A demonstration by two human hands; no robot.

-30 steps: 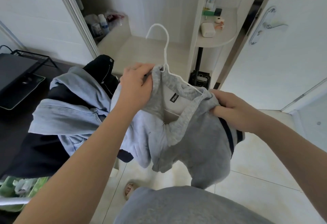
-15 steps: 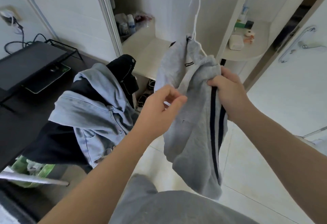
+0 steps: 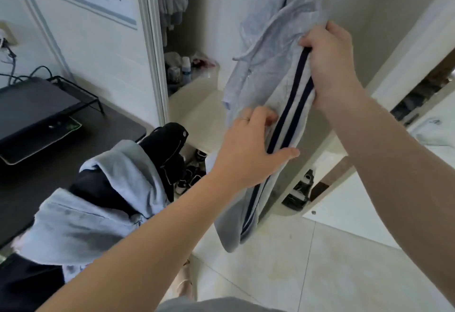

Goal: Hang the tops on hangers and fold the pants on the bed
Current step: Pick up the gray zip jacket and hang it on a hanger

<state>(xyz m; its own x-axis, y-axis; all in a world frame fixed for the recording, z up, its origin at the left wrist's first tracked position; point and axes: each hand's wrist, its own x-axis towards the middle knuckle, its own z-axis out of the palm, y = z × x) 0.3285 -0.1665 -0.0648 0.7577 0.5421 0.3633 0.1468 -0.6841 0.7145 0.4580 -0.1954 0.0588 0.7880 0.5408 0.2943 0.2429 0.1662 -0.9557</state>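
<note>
Holds up a light grey fleece hooded top (image 3: 268, 85) with two navy stripes down the sleeve, at 12 to 1 o'clock, clear of the floor, in front of the open white wardrobe (image 3: 172, 40)

Clamps the right hand (image 3: 330, 65) round the bunched shoulder at 1 o'clock, fingers curled tight together on the cloth

Grips lower down with the left hand (image 3: 251, 144) near centre frame: fingers curled into the grey body cloth just beside the stripes, thumb stretched out across the striped sleeve

Cannot see the hanger; hidden under the cloth or cut off at the top edge

Probably the settling step: getting the top square on the hanger before racking it

To do it well:
- take the weight at the shoulder with the right hand, don't let go until the far shoulder seats
- tug down with the left hand to unbunch the folds at the neck
- free the sleeve so it drops straight, stripes untwisted
- check the drawcord at 12 o'clock isn't snagged

Materials:
- soft, thick, matte knit, limp and heavily creased, sags in a long narrow drape toward 6 o'clock
- flat woven-looking stripes, sharp edged
- leaves a heap of pale blue and black garments (image 3: 98, 201) at 8 o'clock, crumpled, likely next
- glossy pale tile floor (image 3: 344, 262) at 5 o'clock, slippery for dropped cloth
</note>
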